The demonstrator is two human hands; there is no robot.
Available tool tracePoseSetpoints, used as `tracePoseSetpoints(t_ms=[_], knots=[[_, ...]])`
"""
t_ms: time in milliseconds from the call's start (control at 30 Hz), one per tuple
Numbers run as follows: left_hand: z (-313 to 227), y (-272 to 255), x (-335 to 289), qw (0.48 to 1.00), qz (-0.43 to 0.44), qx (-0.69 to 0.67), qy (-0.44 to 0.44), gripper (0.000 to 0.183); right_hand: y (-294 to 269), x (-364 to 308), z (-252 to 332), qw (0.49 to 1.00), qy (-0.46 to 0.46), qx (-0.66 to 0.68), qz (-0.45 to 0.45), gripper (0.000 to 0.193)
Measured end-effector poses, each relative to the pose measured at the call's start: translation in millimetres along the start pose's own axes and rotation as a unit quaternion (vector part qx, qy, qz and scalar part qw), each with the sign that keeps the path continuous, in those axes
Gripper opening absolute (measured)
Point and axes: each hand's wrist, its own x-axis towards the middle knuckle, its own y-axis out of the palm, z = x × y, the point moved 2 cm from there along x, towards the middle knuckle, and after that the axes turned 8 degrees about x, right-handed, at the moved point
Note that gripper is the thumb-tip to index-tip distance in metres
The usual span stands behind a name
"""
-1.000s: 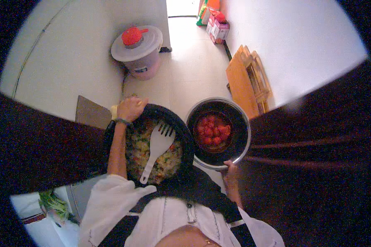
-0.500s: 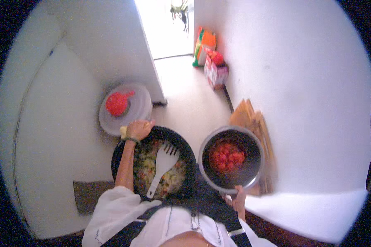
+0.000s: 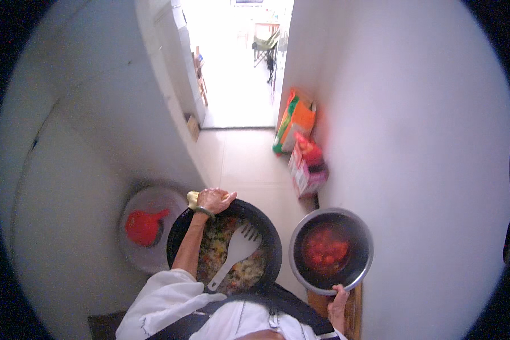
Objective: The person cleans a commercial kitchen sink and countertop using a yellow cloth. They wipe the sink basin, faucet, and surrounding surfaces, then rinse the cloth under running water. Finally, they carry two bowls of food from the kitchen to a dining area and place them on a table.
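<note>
My left hand [image 3: 214, 200] is closed on the far rim of a black pot [image 3: 275, 238], with a pale yellow cloth [image 3: 192, 199] under the palm. Inside the pot lies cooked food with rice-like white bits and green and orange pieces [image 3: 249, 272]. A white slotted spatula [image 3: 241, 249] rests on that food. To the right, my right hand [image 3: 338, 303] grips the near edge of a round metal pot [image 3: 362, 272], thumb over the rim. Red chunks in liquid [image 3: 326, 249] sit at the bottom of this pot; their kind cannot be made out.
On the left stands a pale round tub [image 3: 153, 198] with a red ladle-like scoop [image 3: 143, 226]. Ahead, a bright doorway [image 3: 238, 85] opens beyond a tiled floor [image 3: 243, 158]. An orange-green bag [image 3: 297, 119] and a pink-white box [image 3: 306, 175] stand along the right wall. Wooden boards [image 3: 354, 311] are below the metal pot.
The doorway, bag and box now appear nearer and lower. The tub has slid down and left in view, and the boards have dropped toward the lower edge. Both pots stay in my hands.
</note>
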Motion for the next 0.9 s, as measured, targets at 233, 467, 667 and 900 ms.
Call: tracePoseSetpoints(t_ms=[233, 467, 667, 900], knots=[[10, -5, -69, 0.997, -0.038, 0.052, 0.035, 0.053, -30, -38, -65, 0.999, 0.011, 0.05, 0.006, 0.019], [-2, -8, -68, 0.993, -0.019, 0.117, 0.002, 0.055, -28, -39, -87, 0.991, 0.078, 0.097, 0.055, 0.021], [-13, -36, -145, 0.984, -0.113, 0.123, -0.056, 0.053, -59, -34, -61, 0.987, 0.017, 0.116, 0.113, 0.035], [-54, -69, -193, 0.971, -0.16, 0.133, -0.115, 0.051, -56, 10, -19, 0.964, 0.139, 0.096, 0.203, 0.008]])
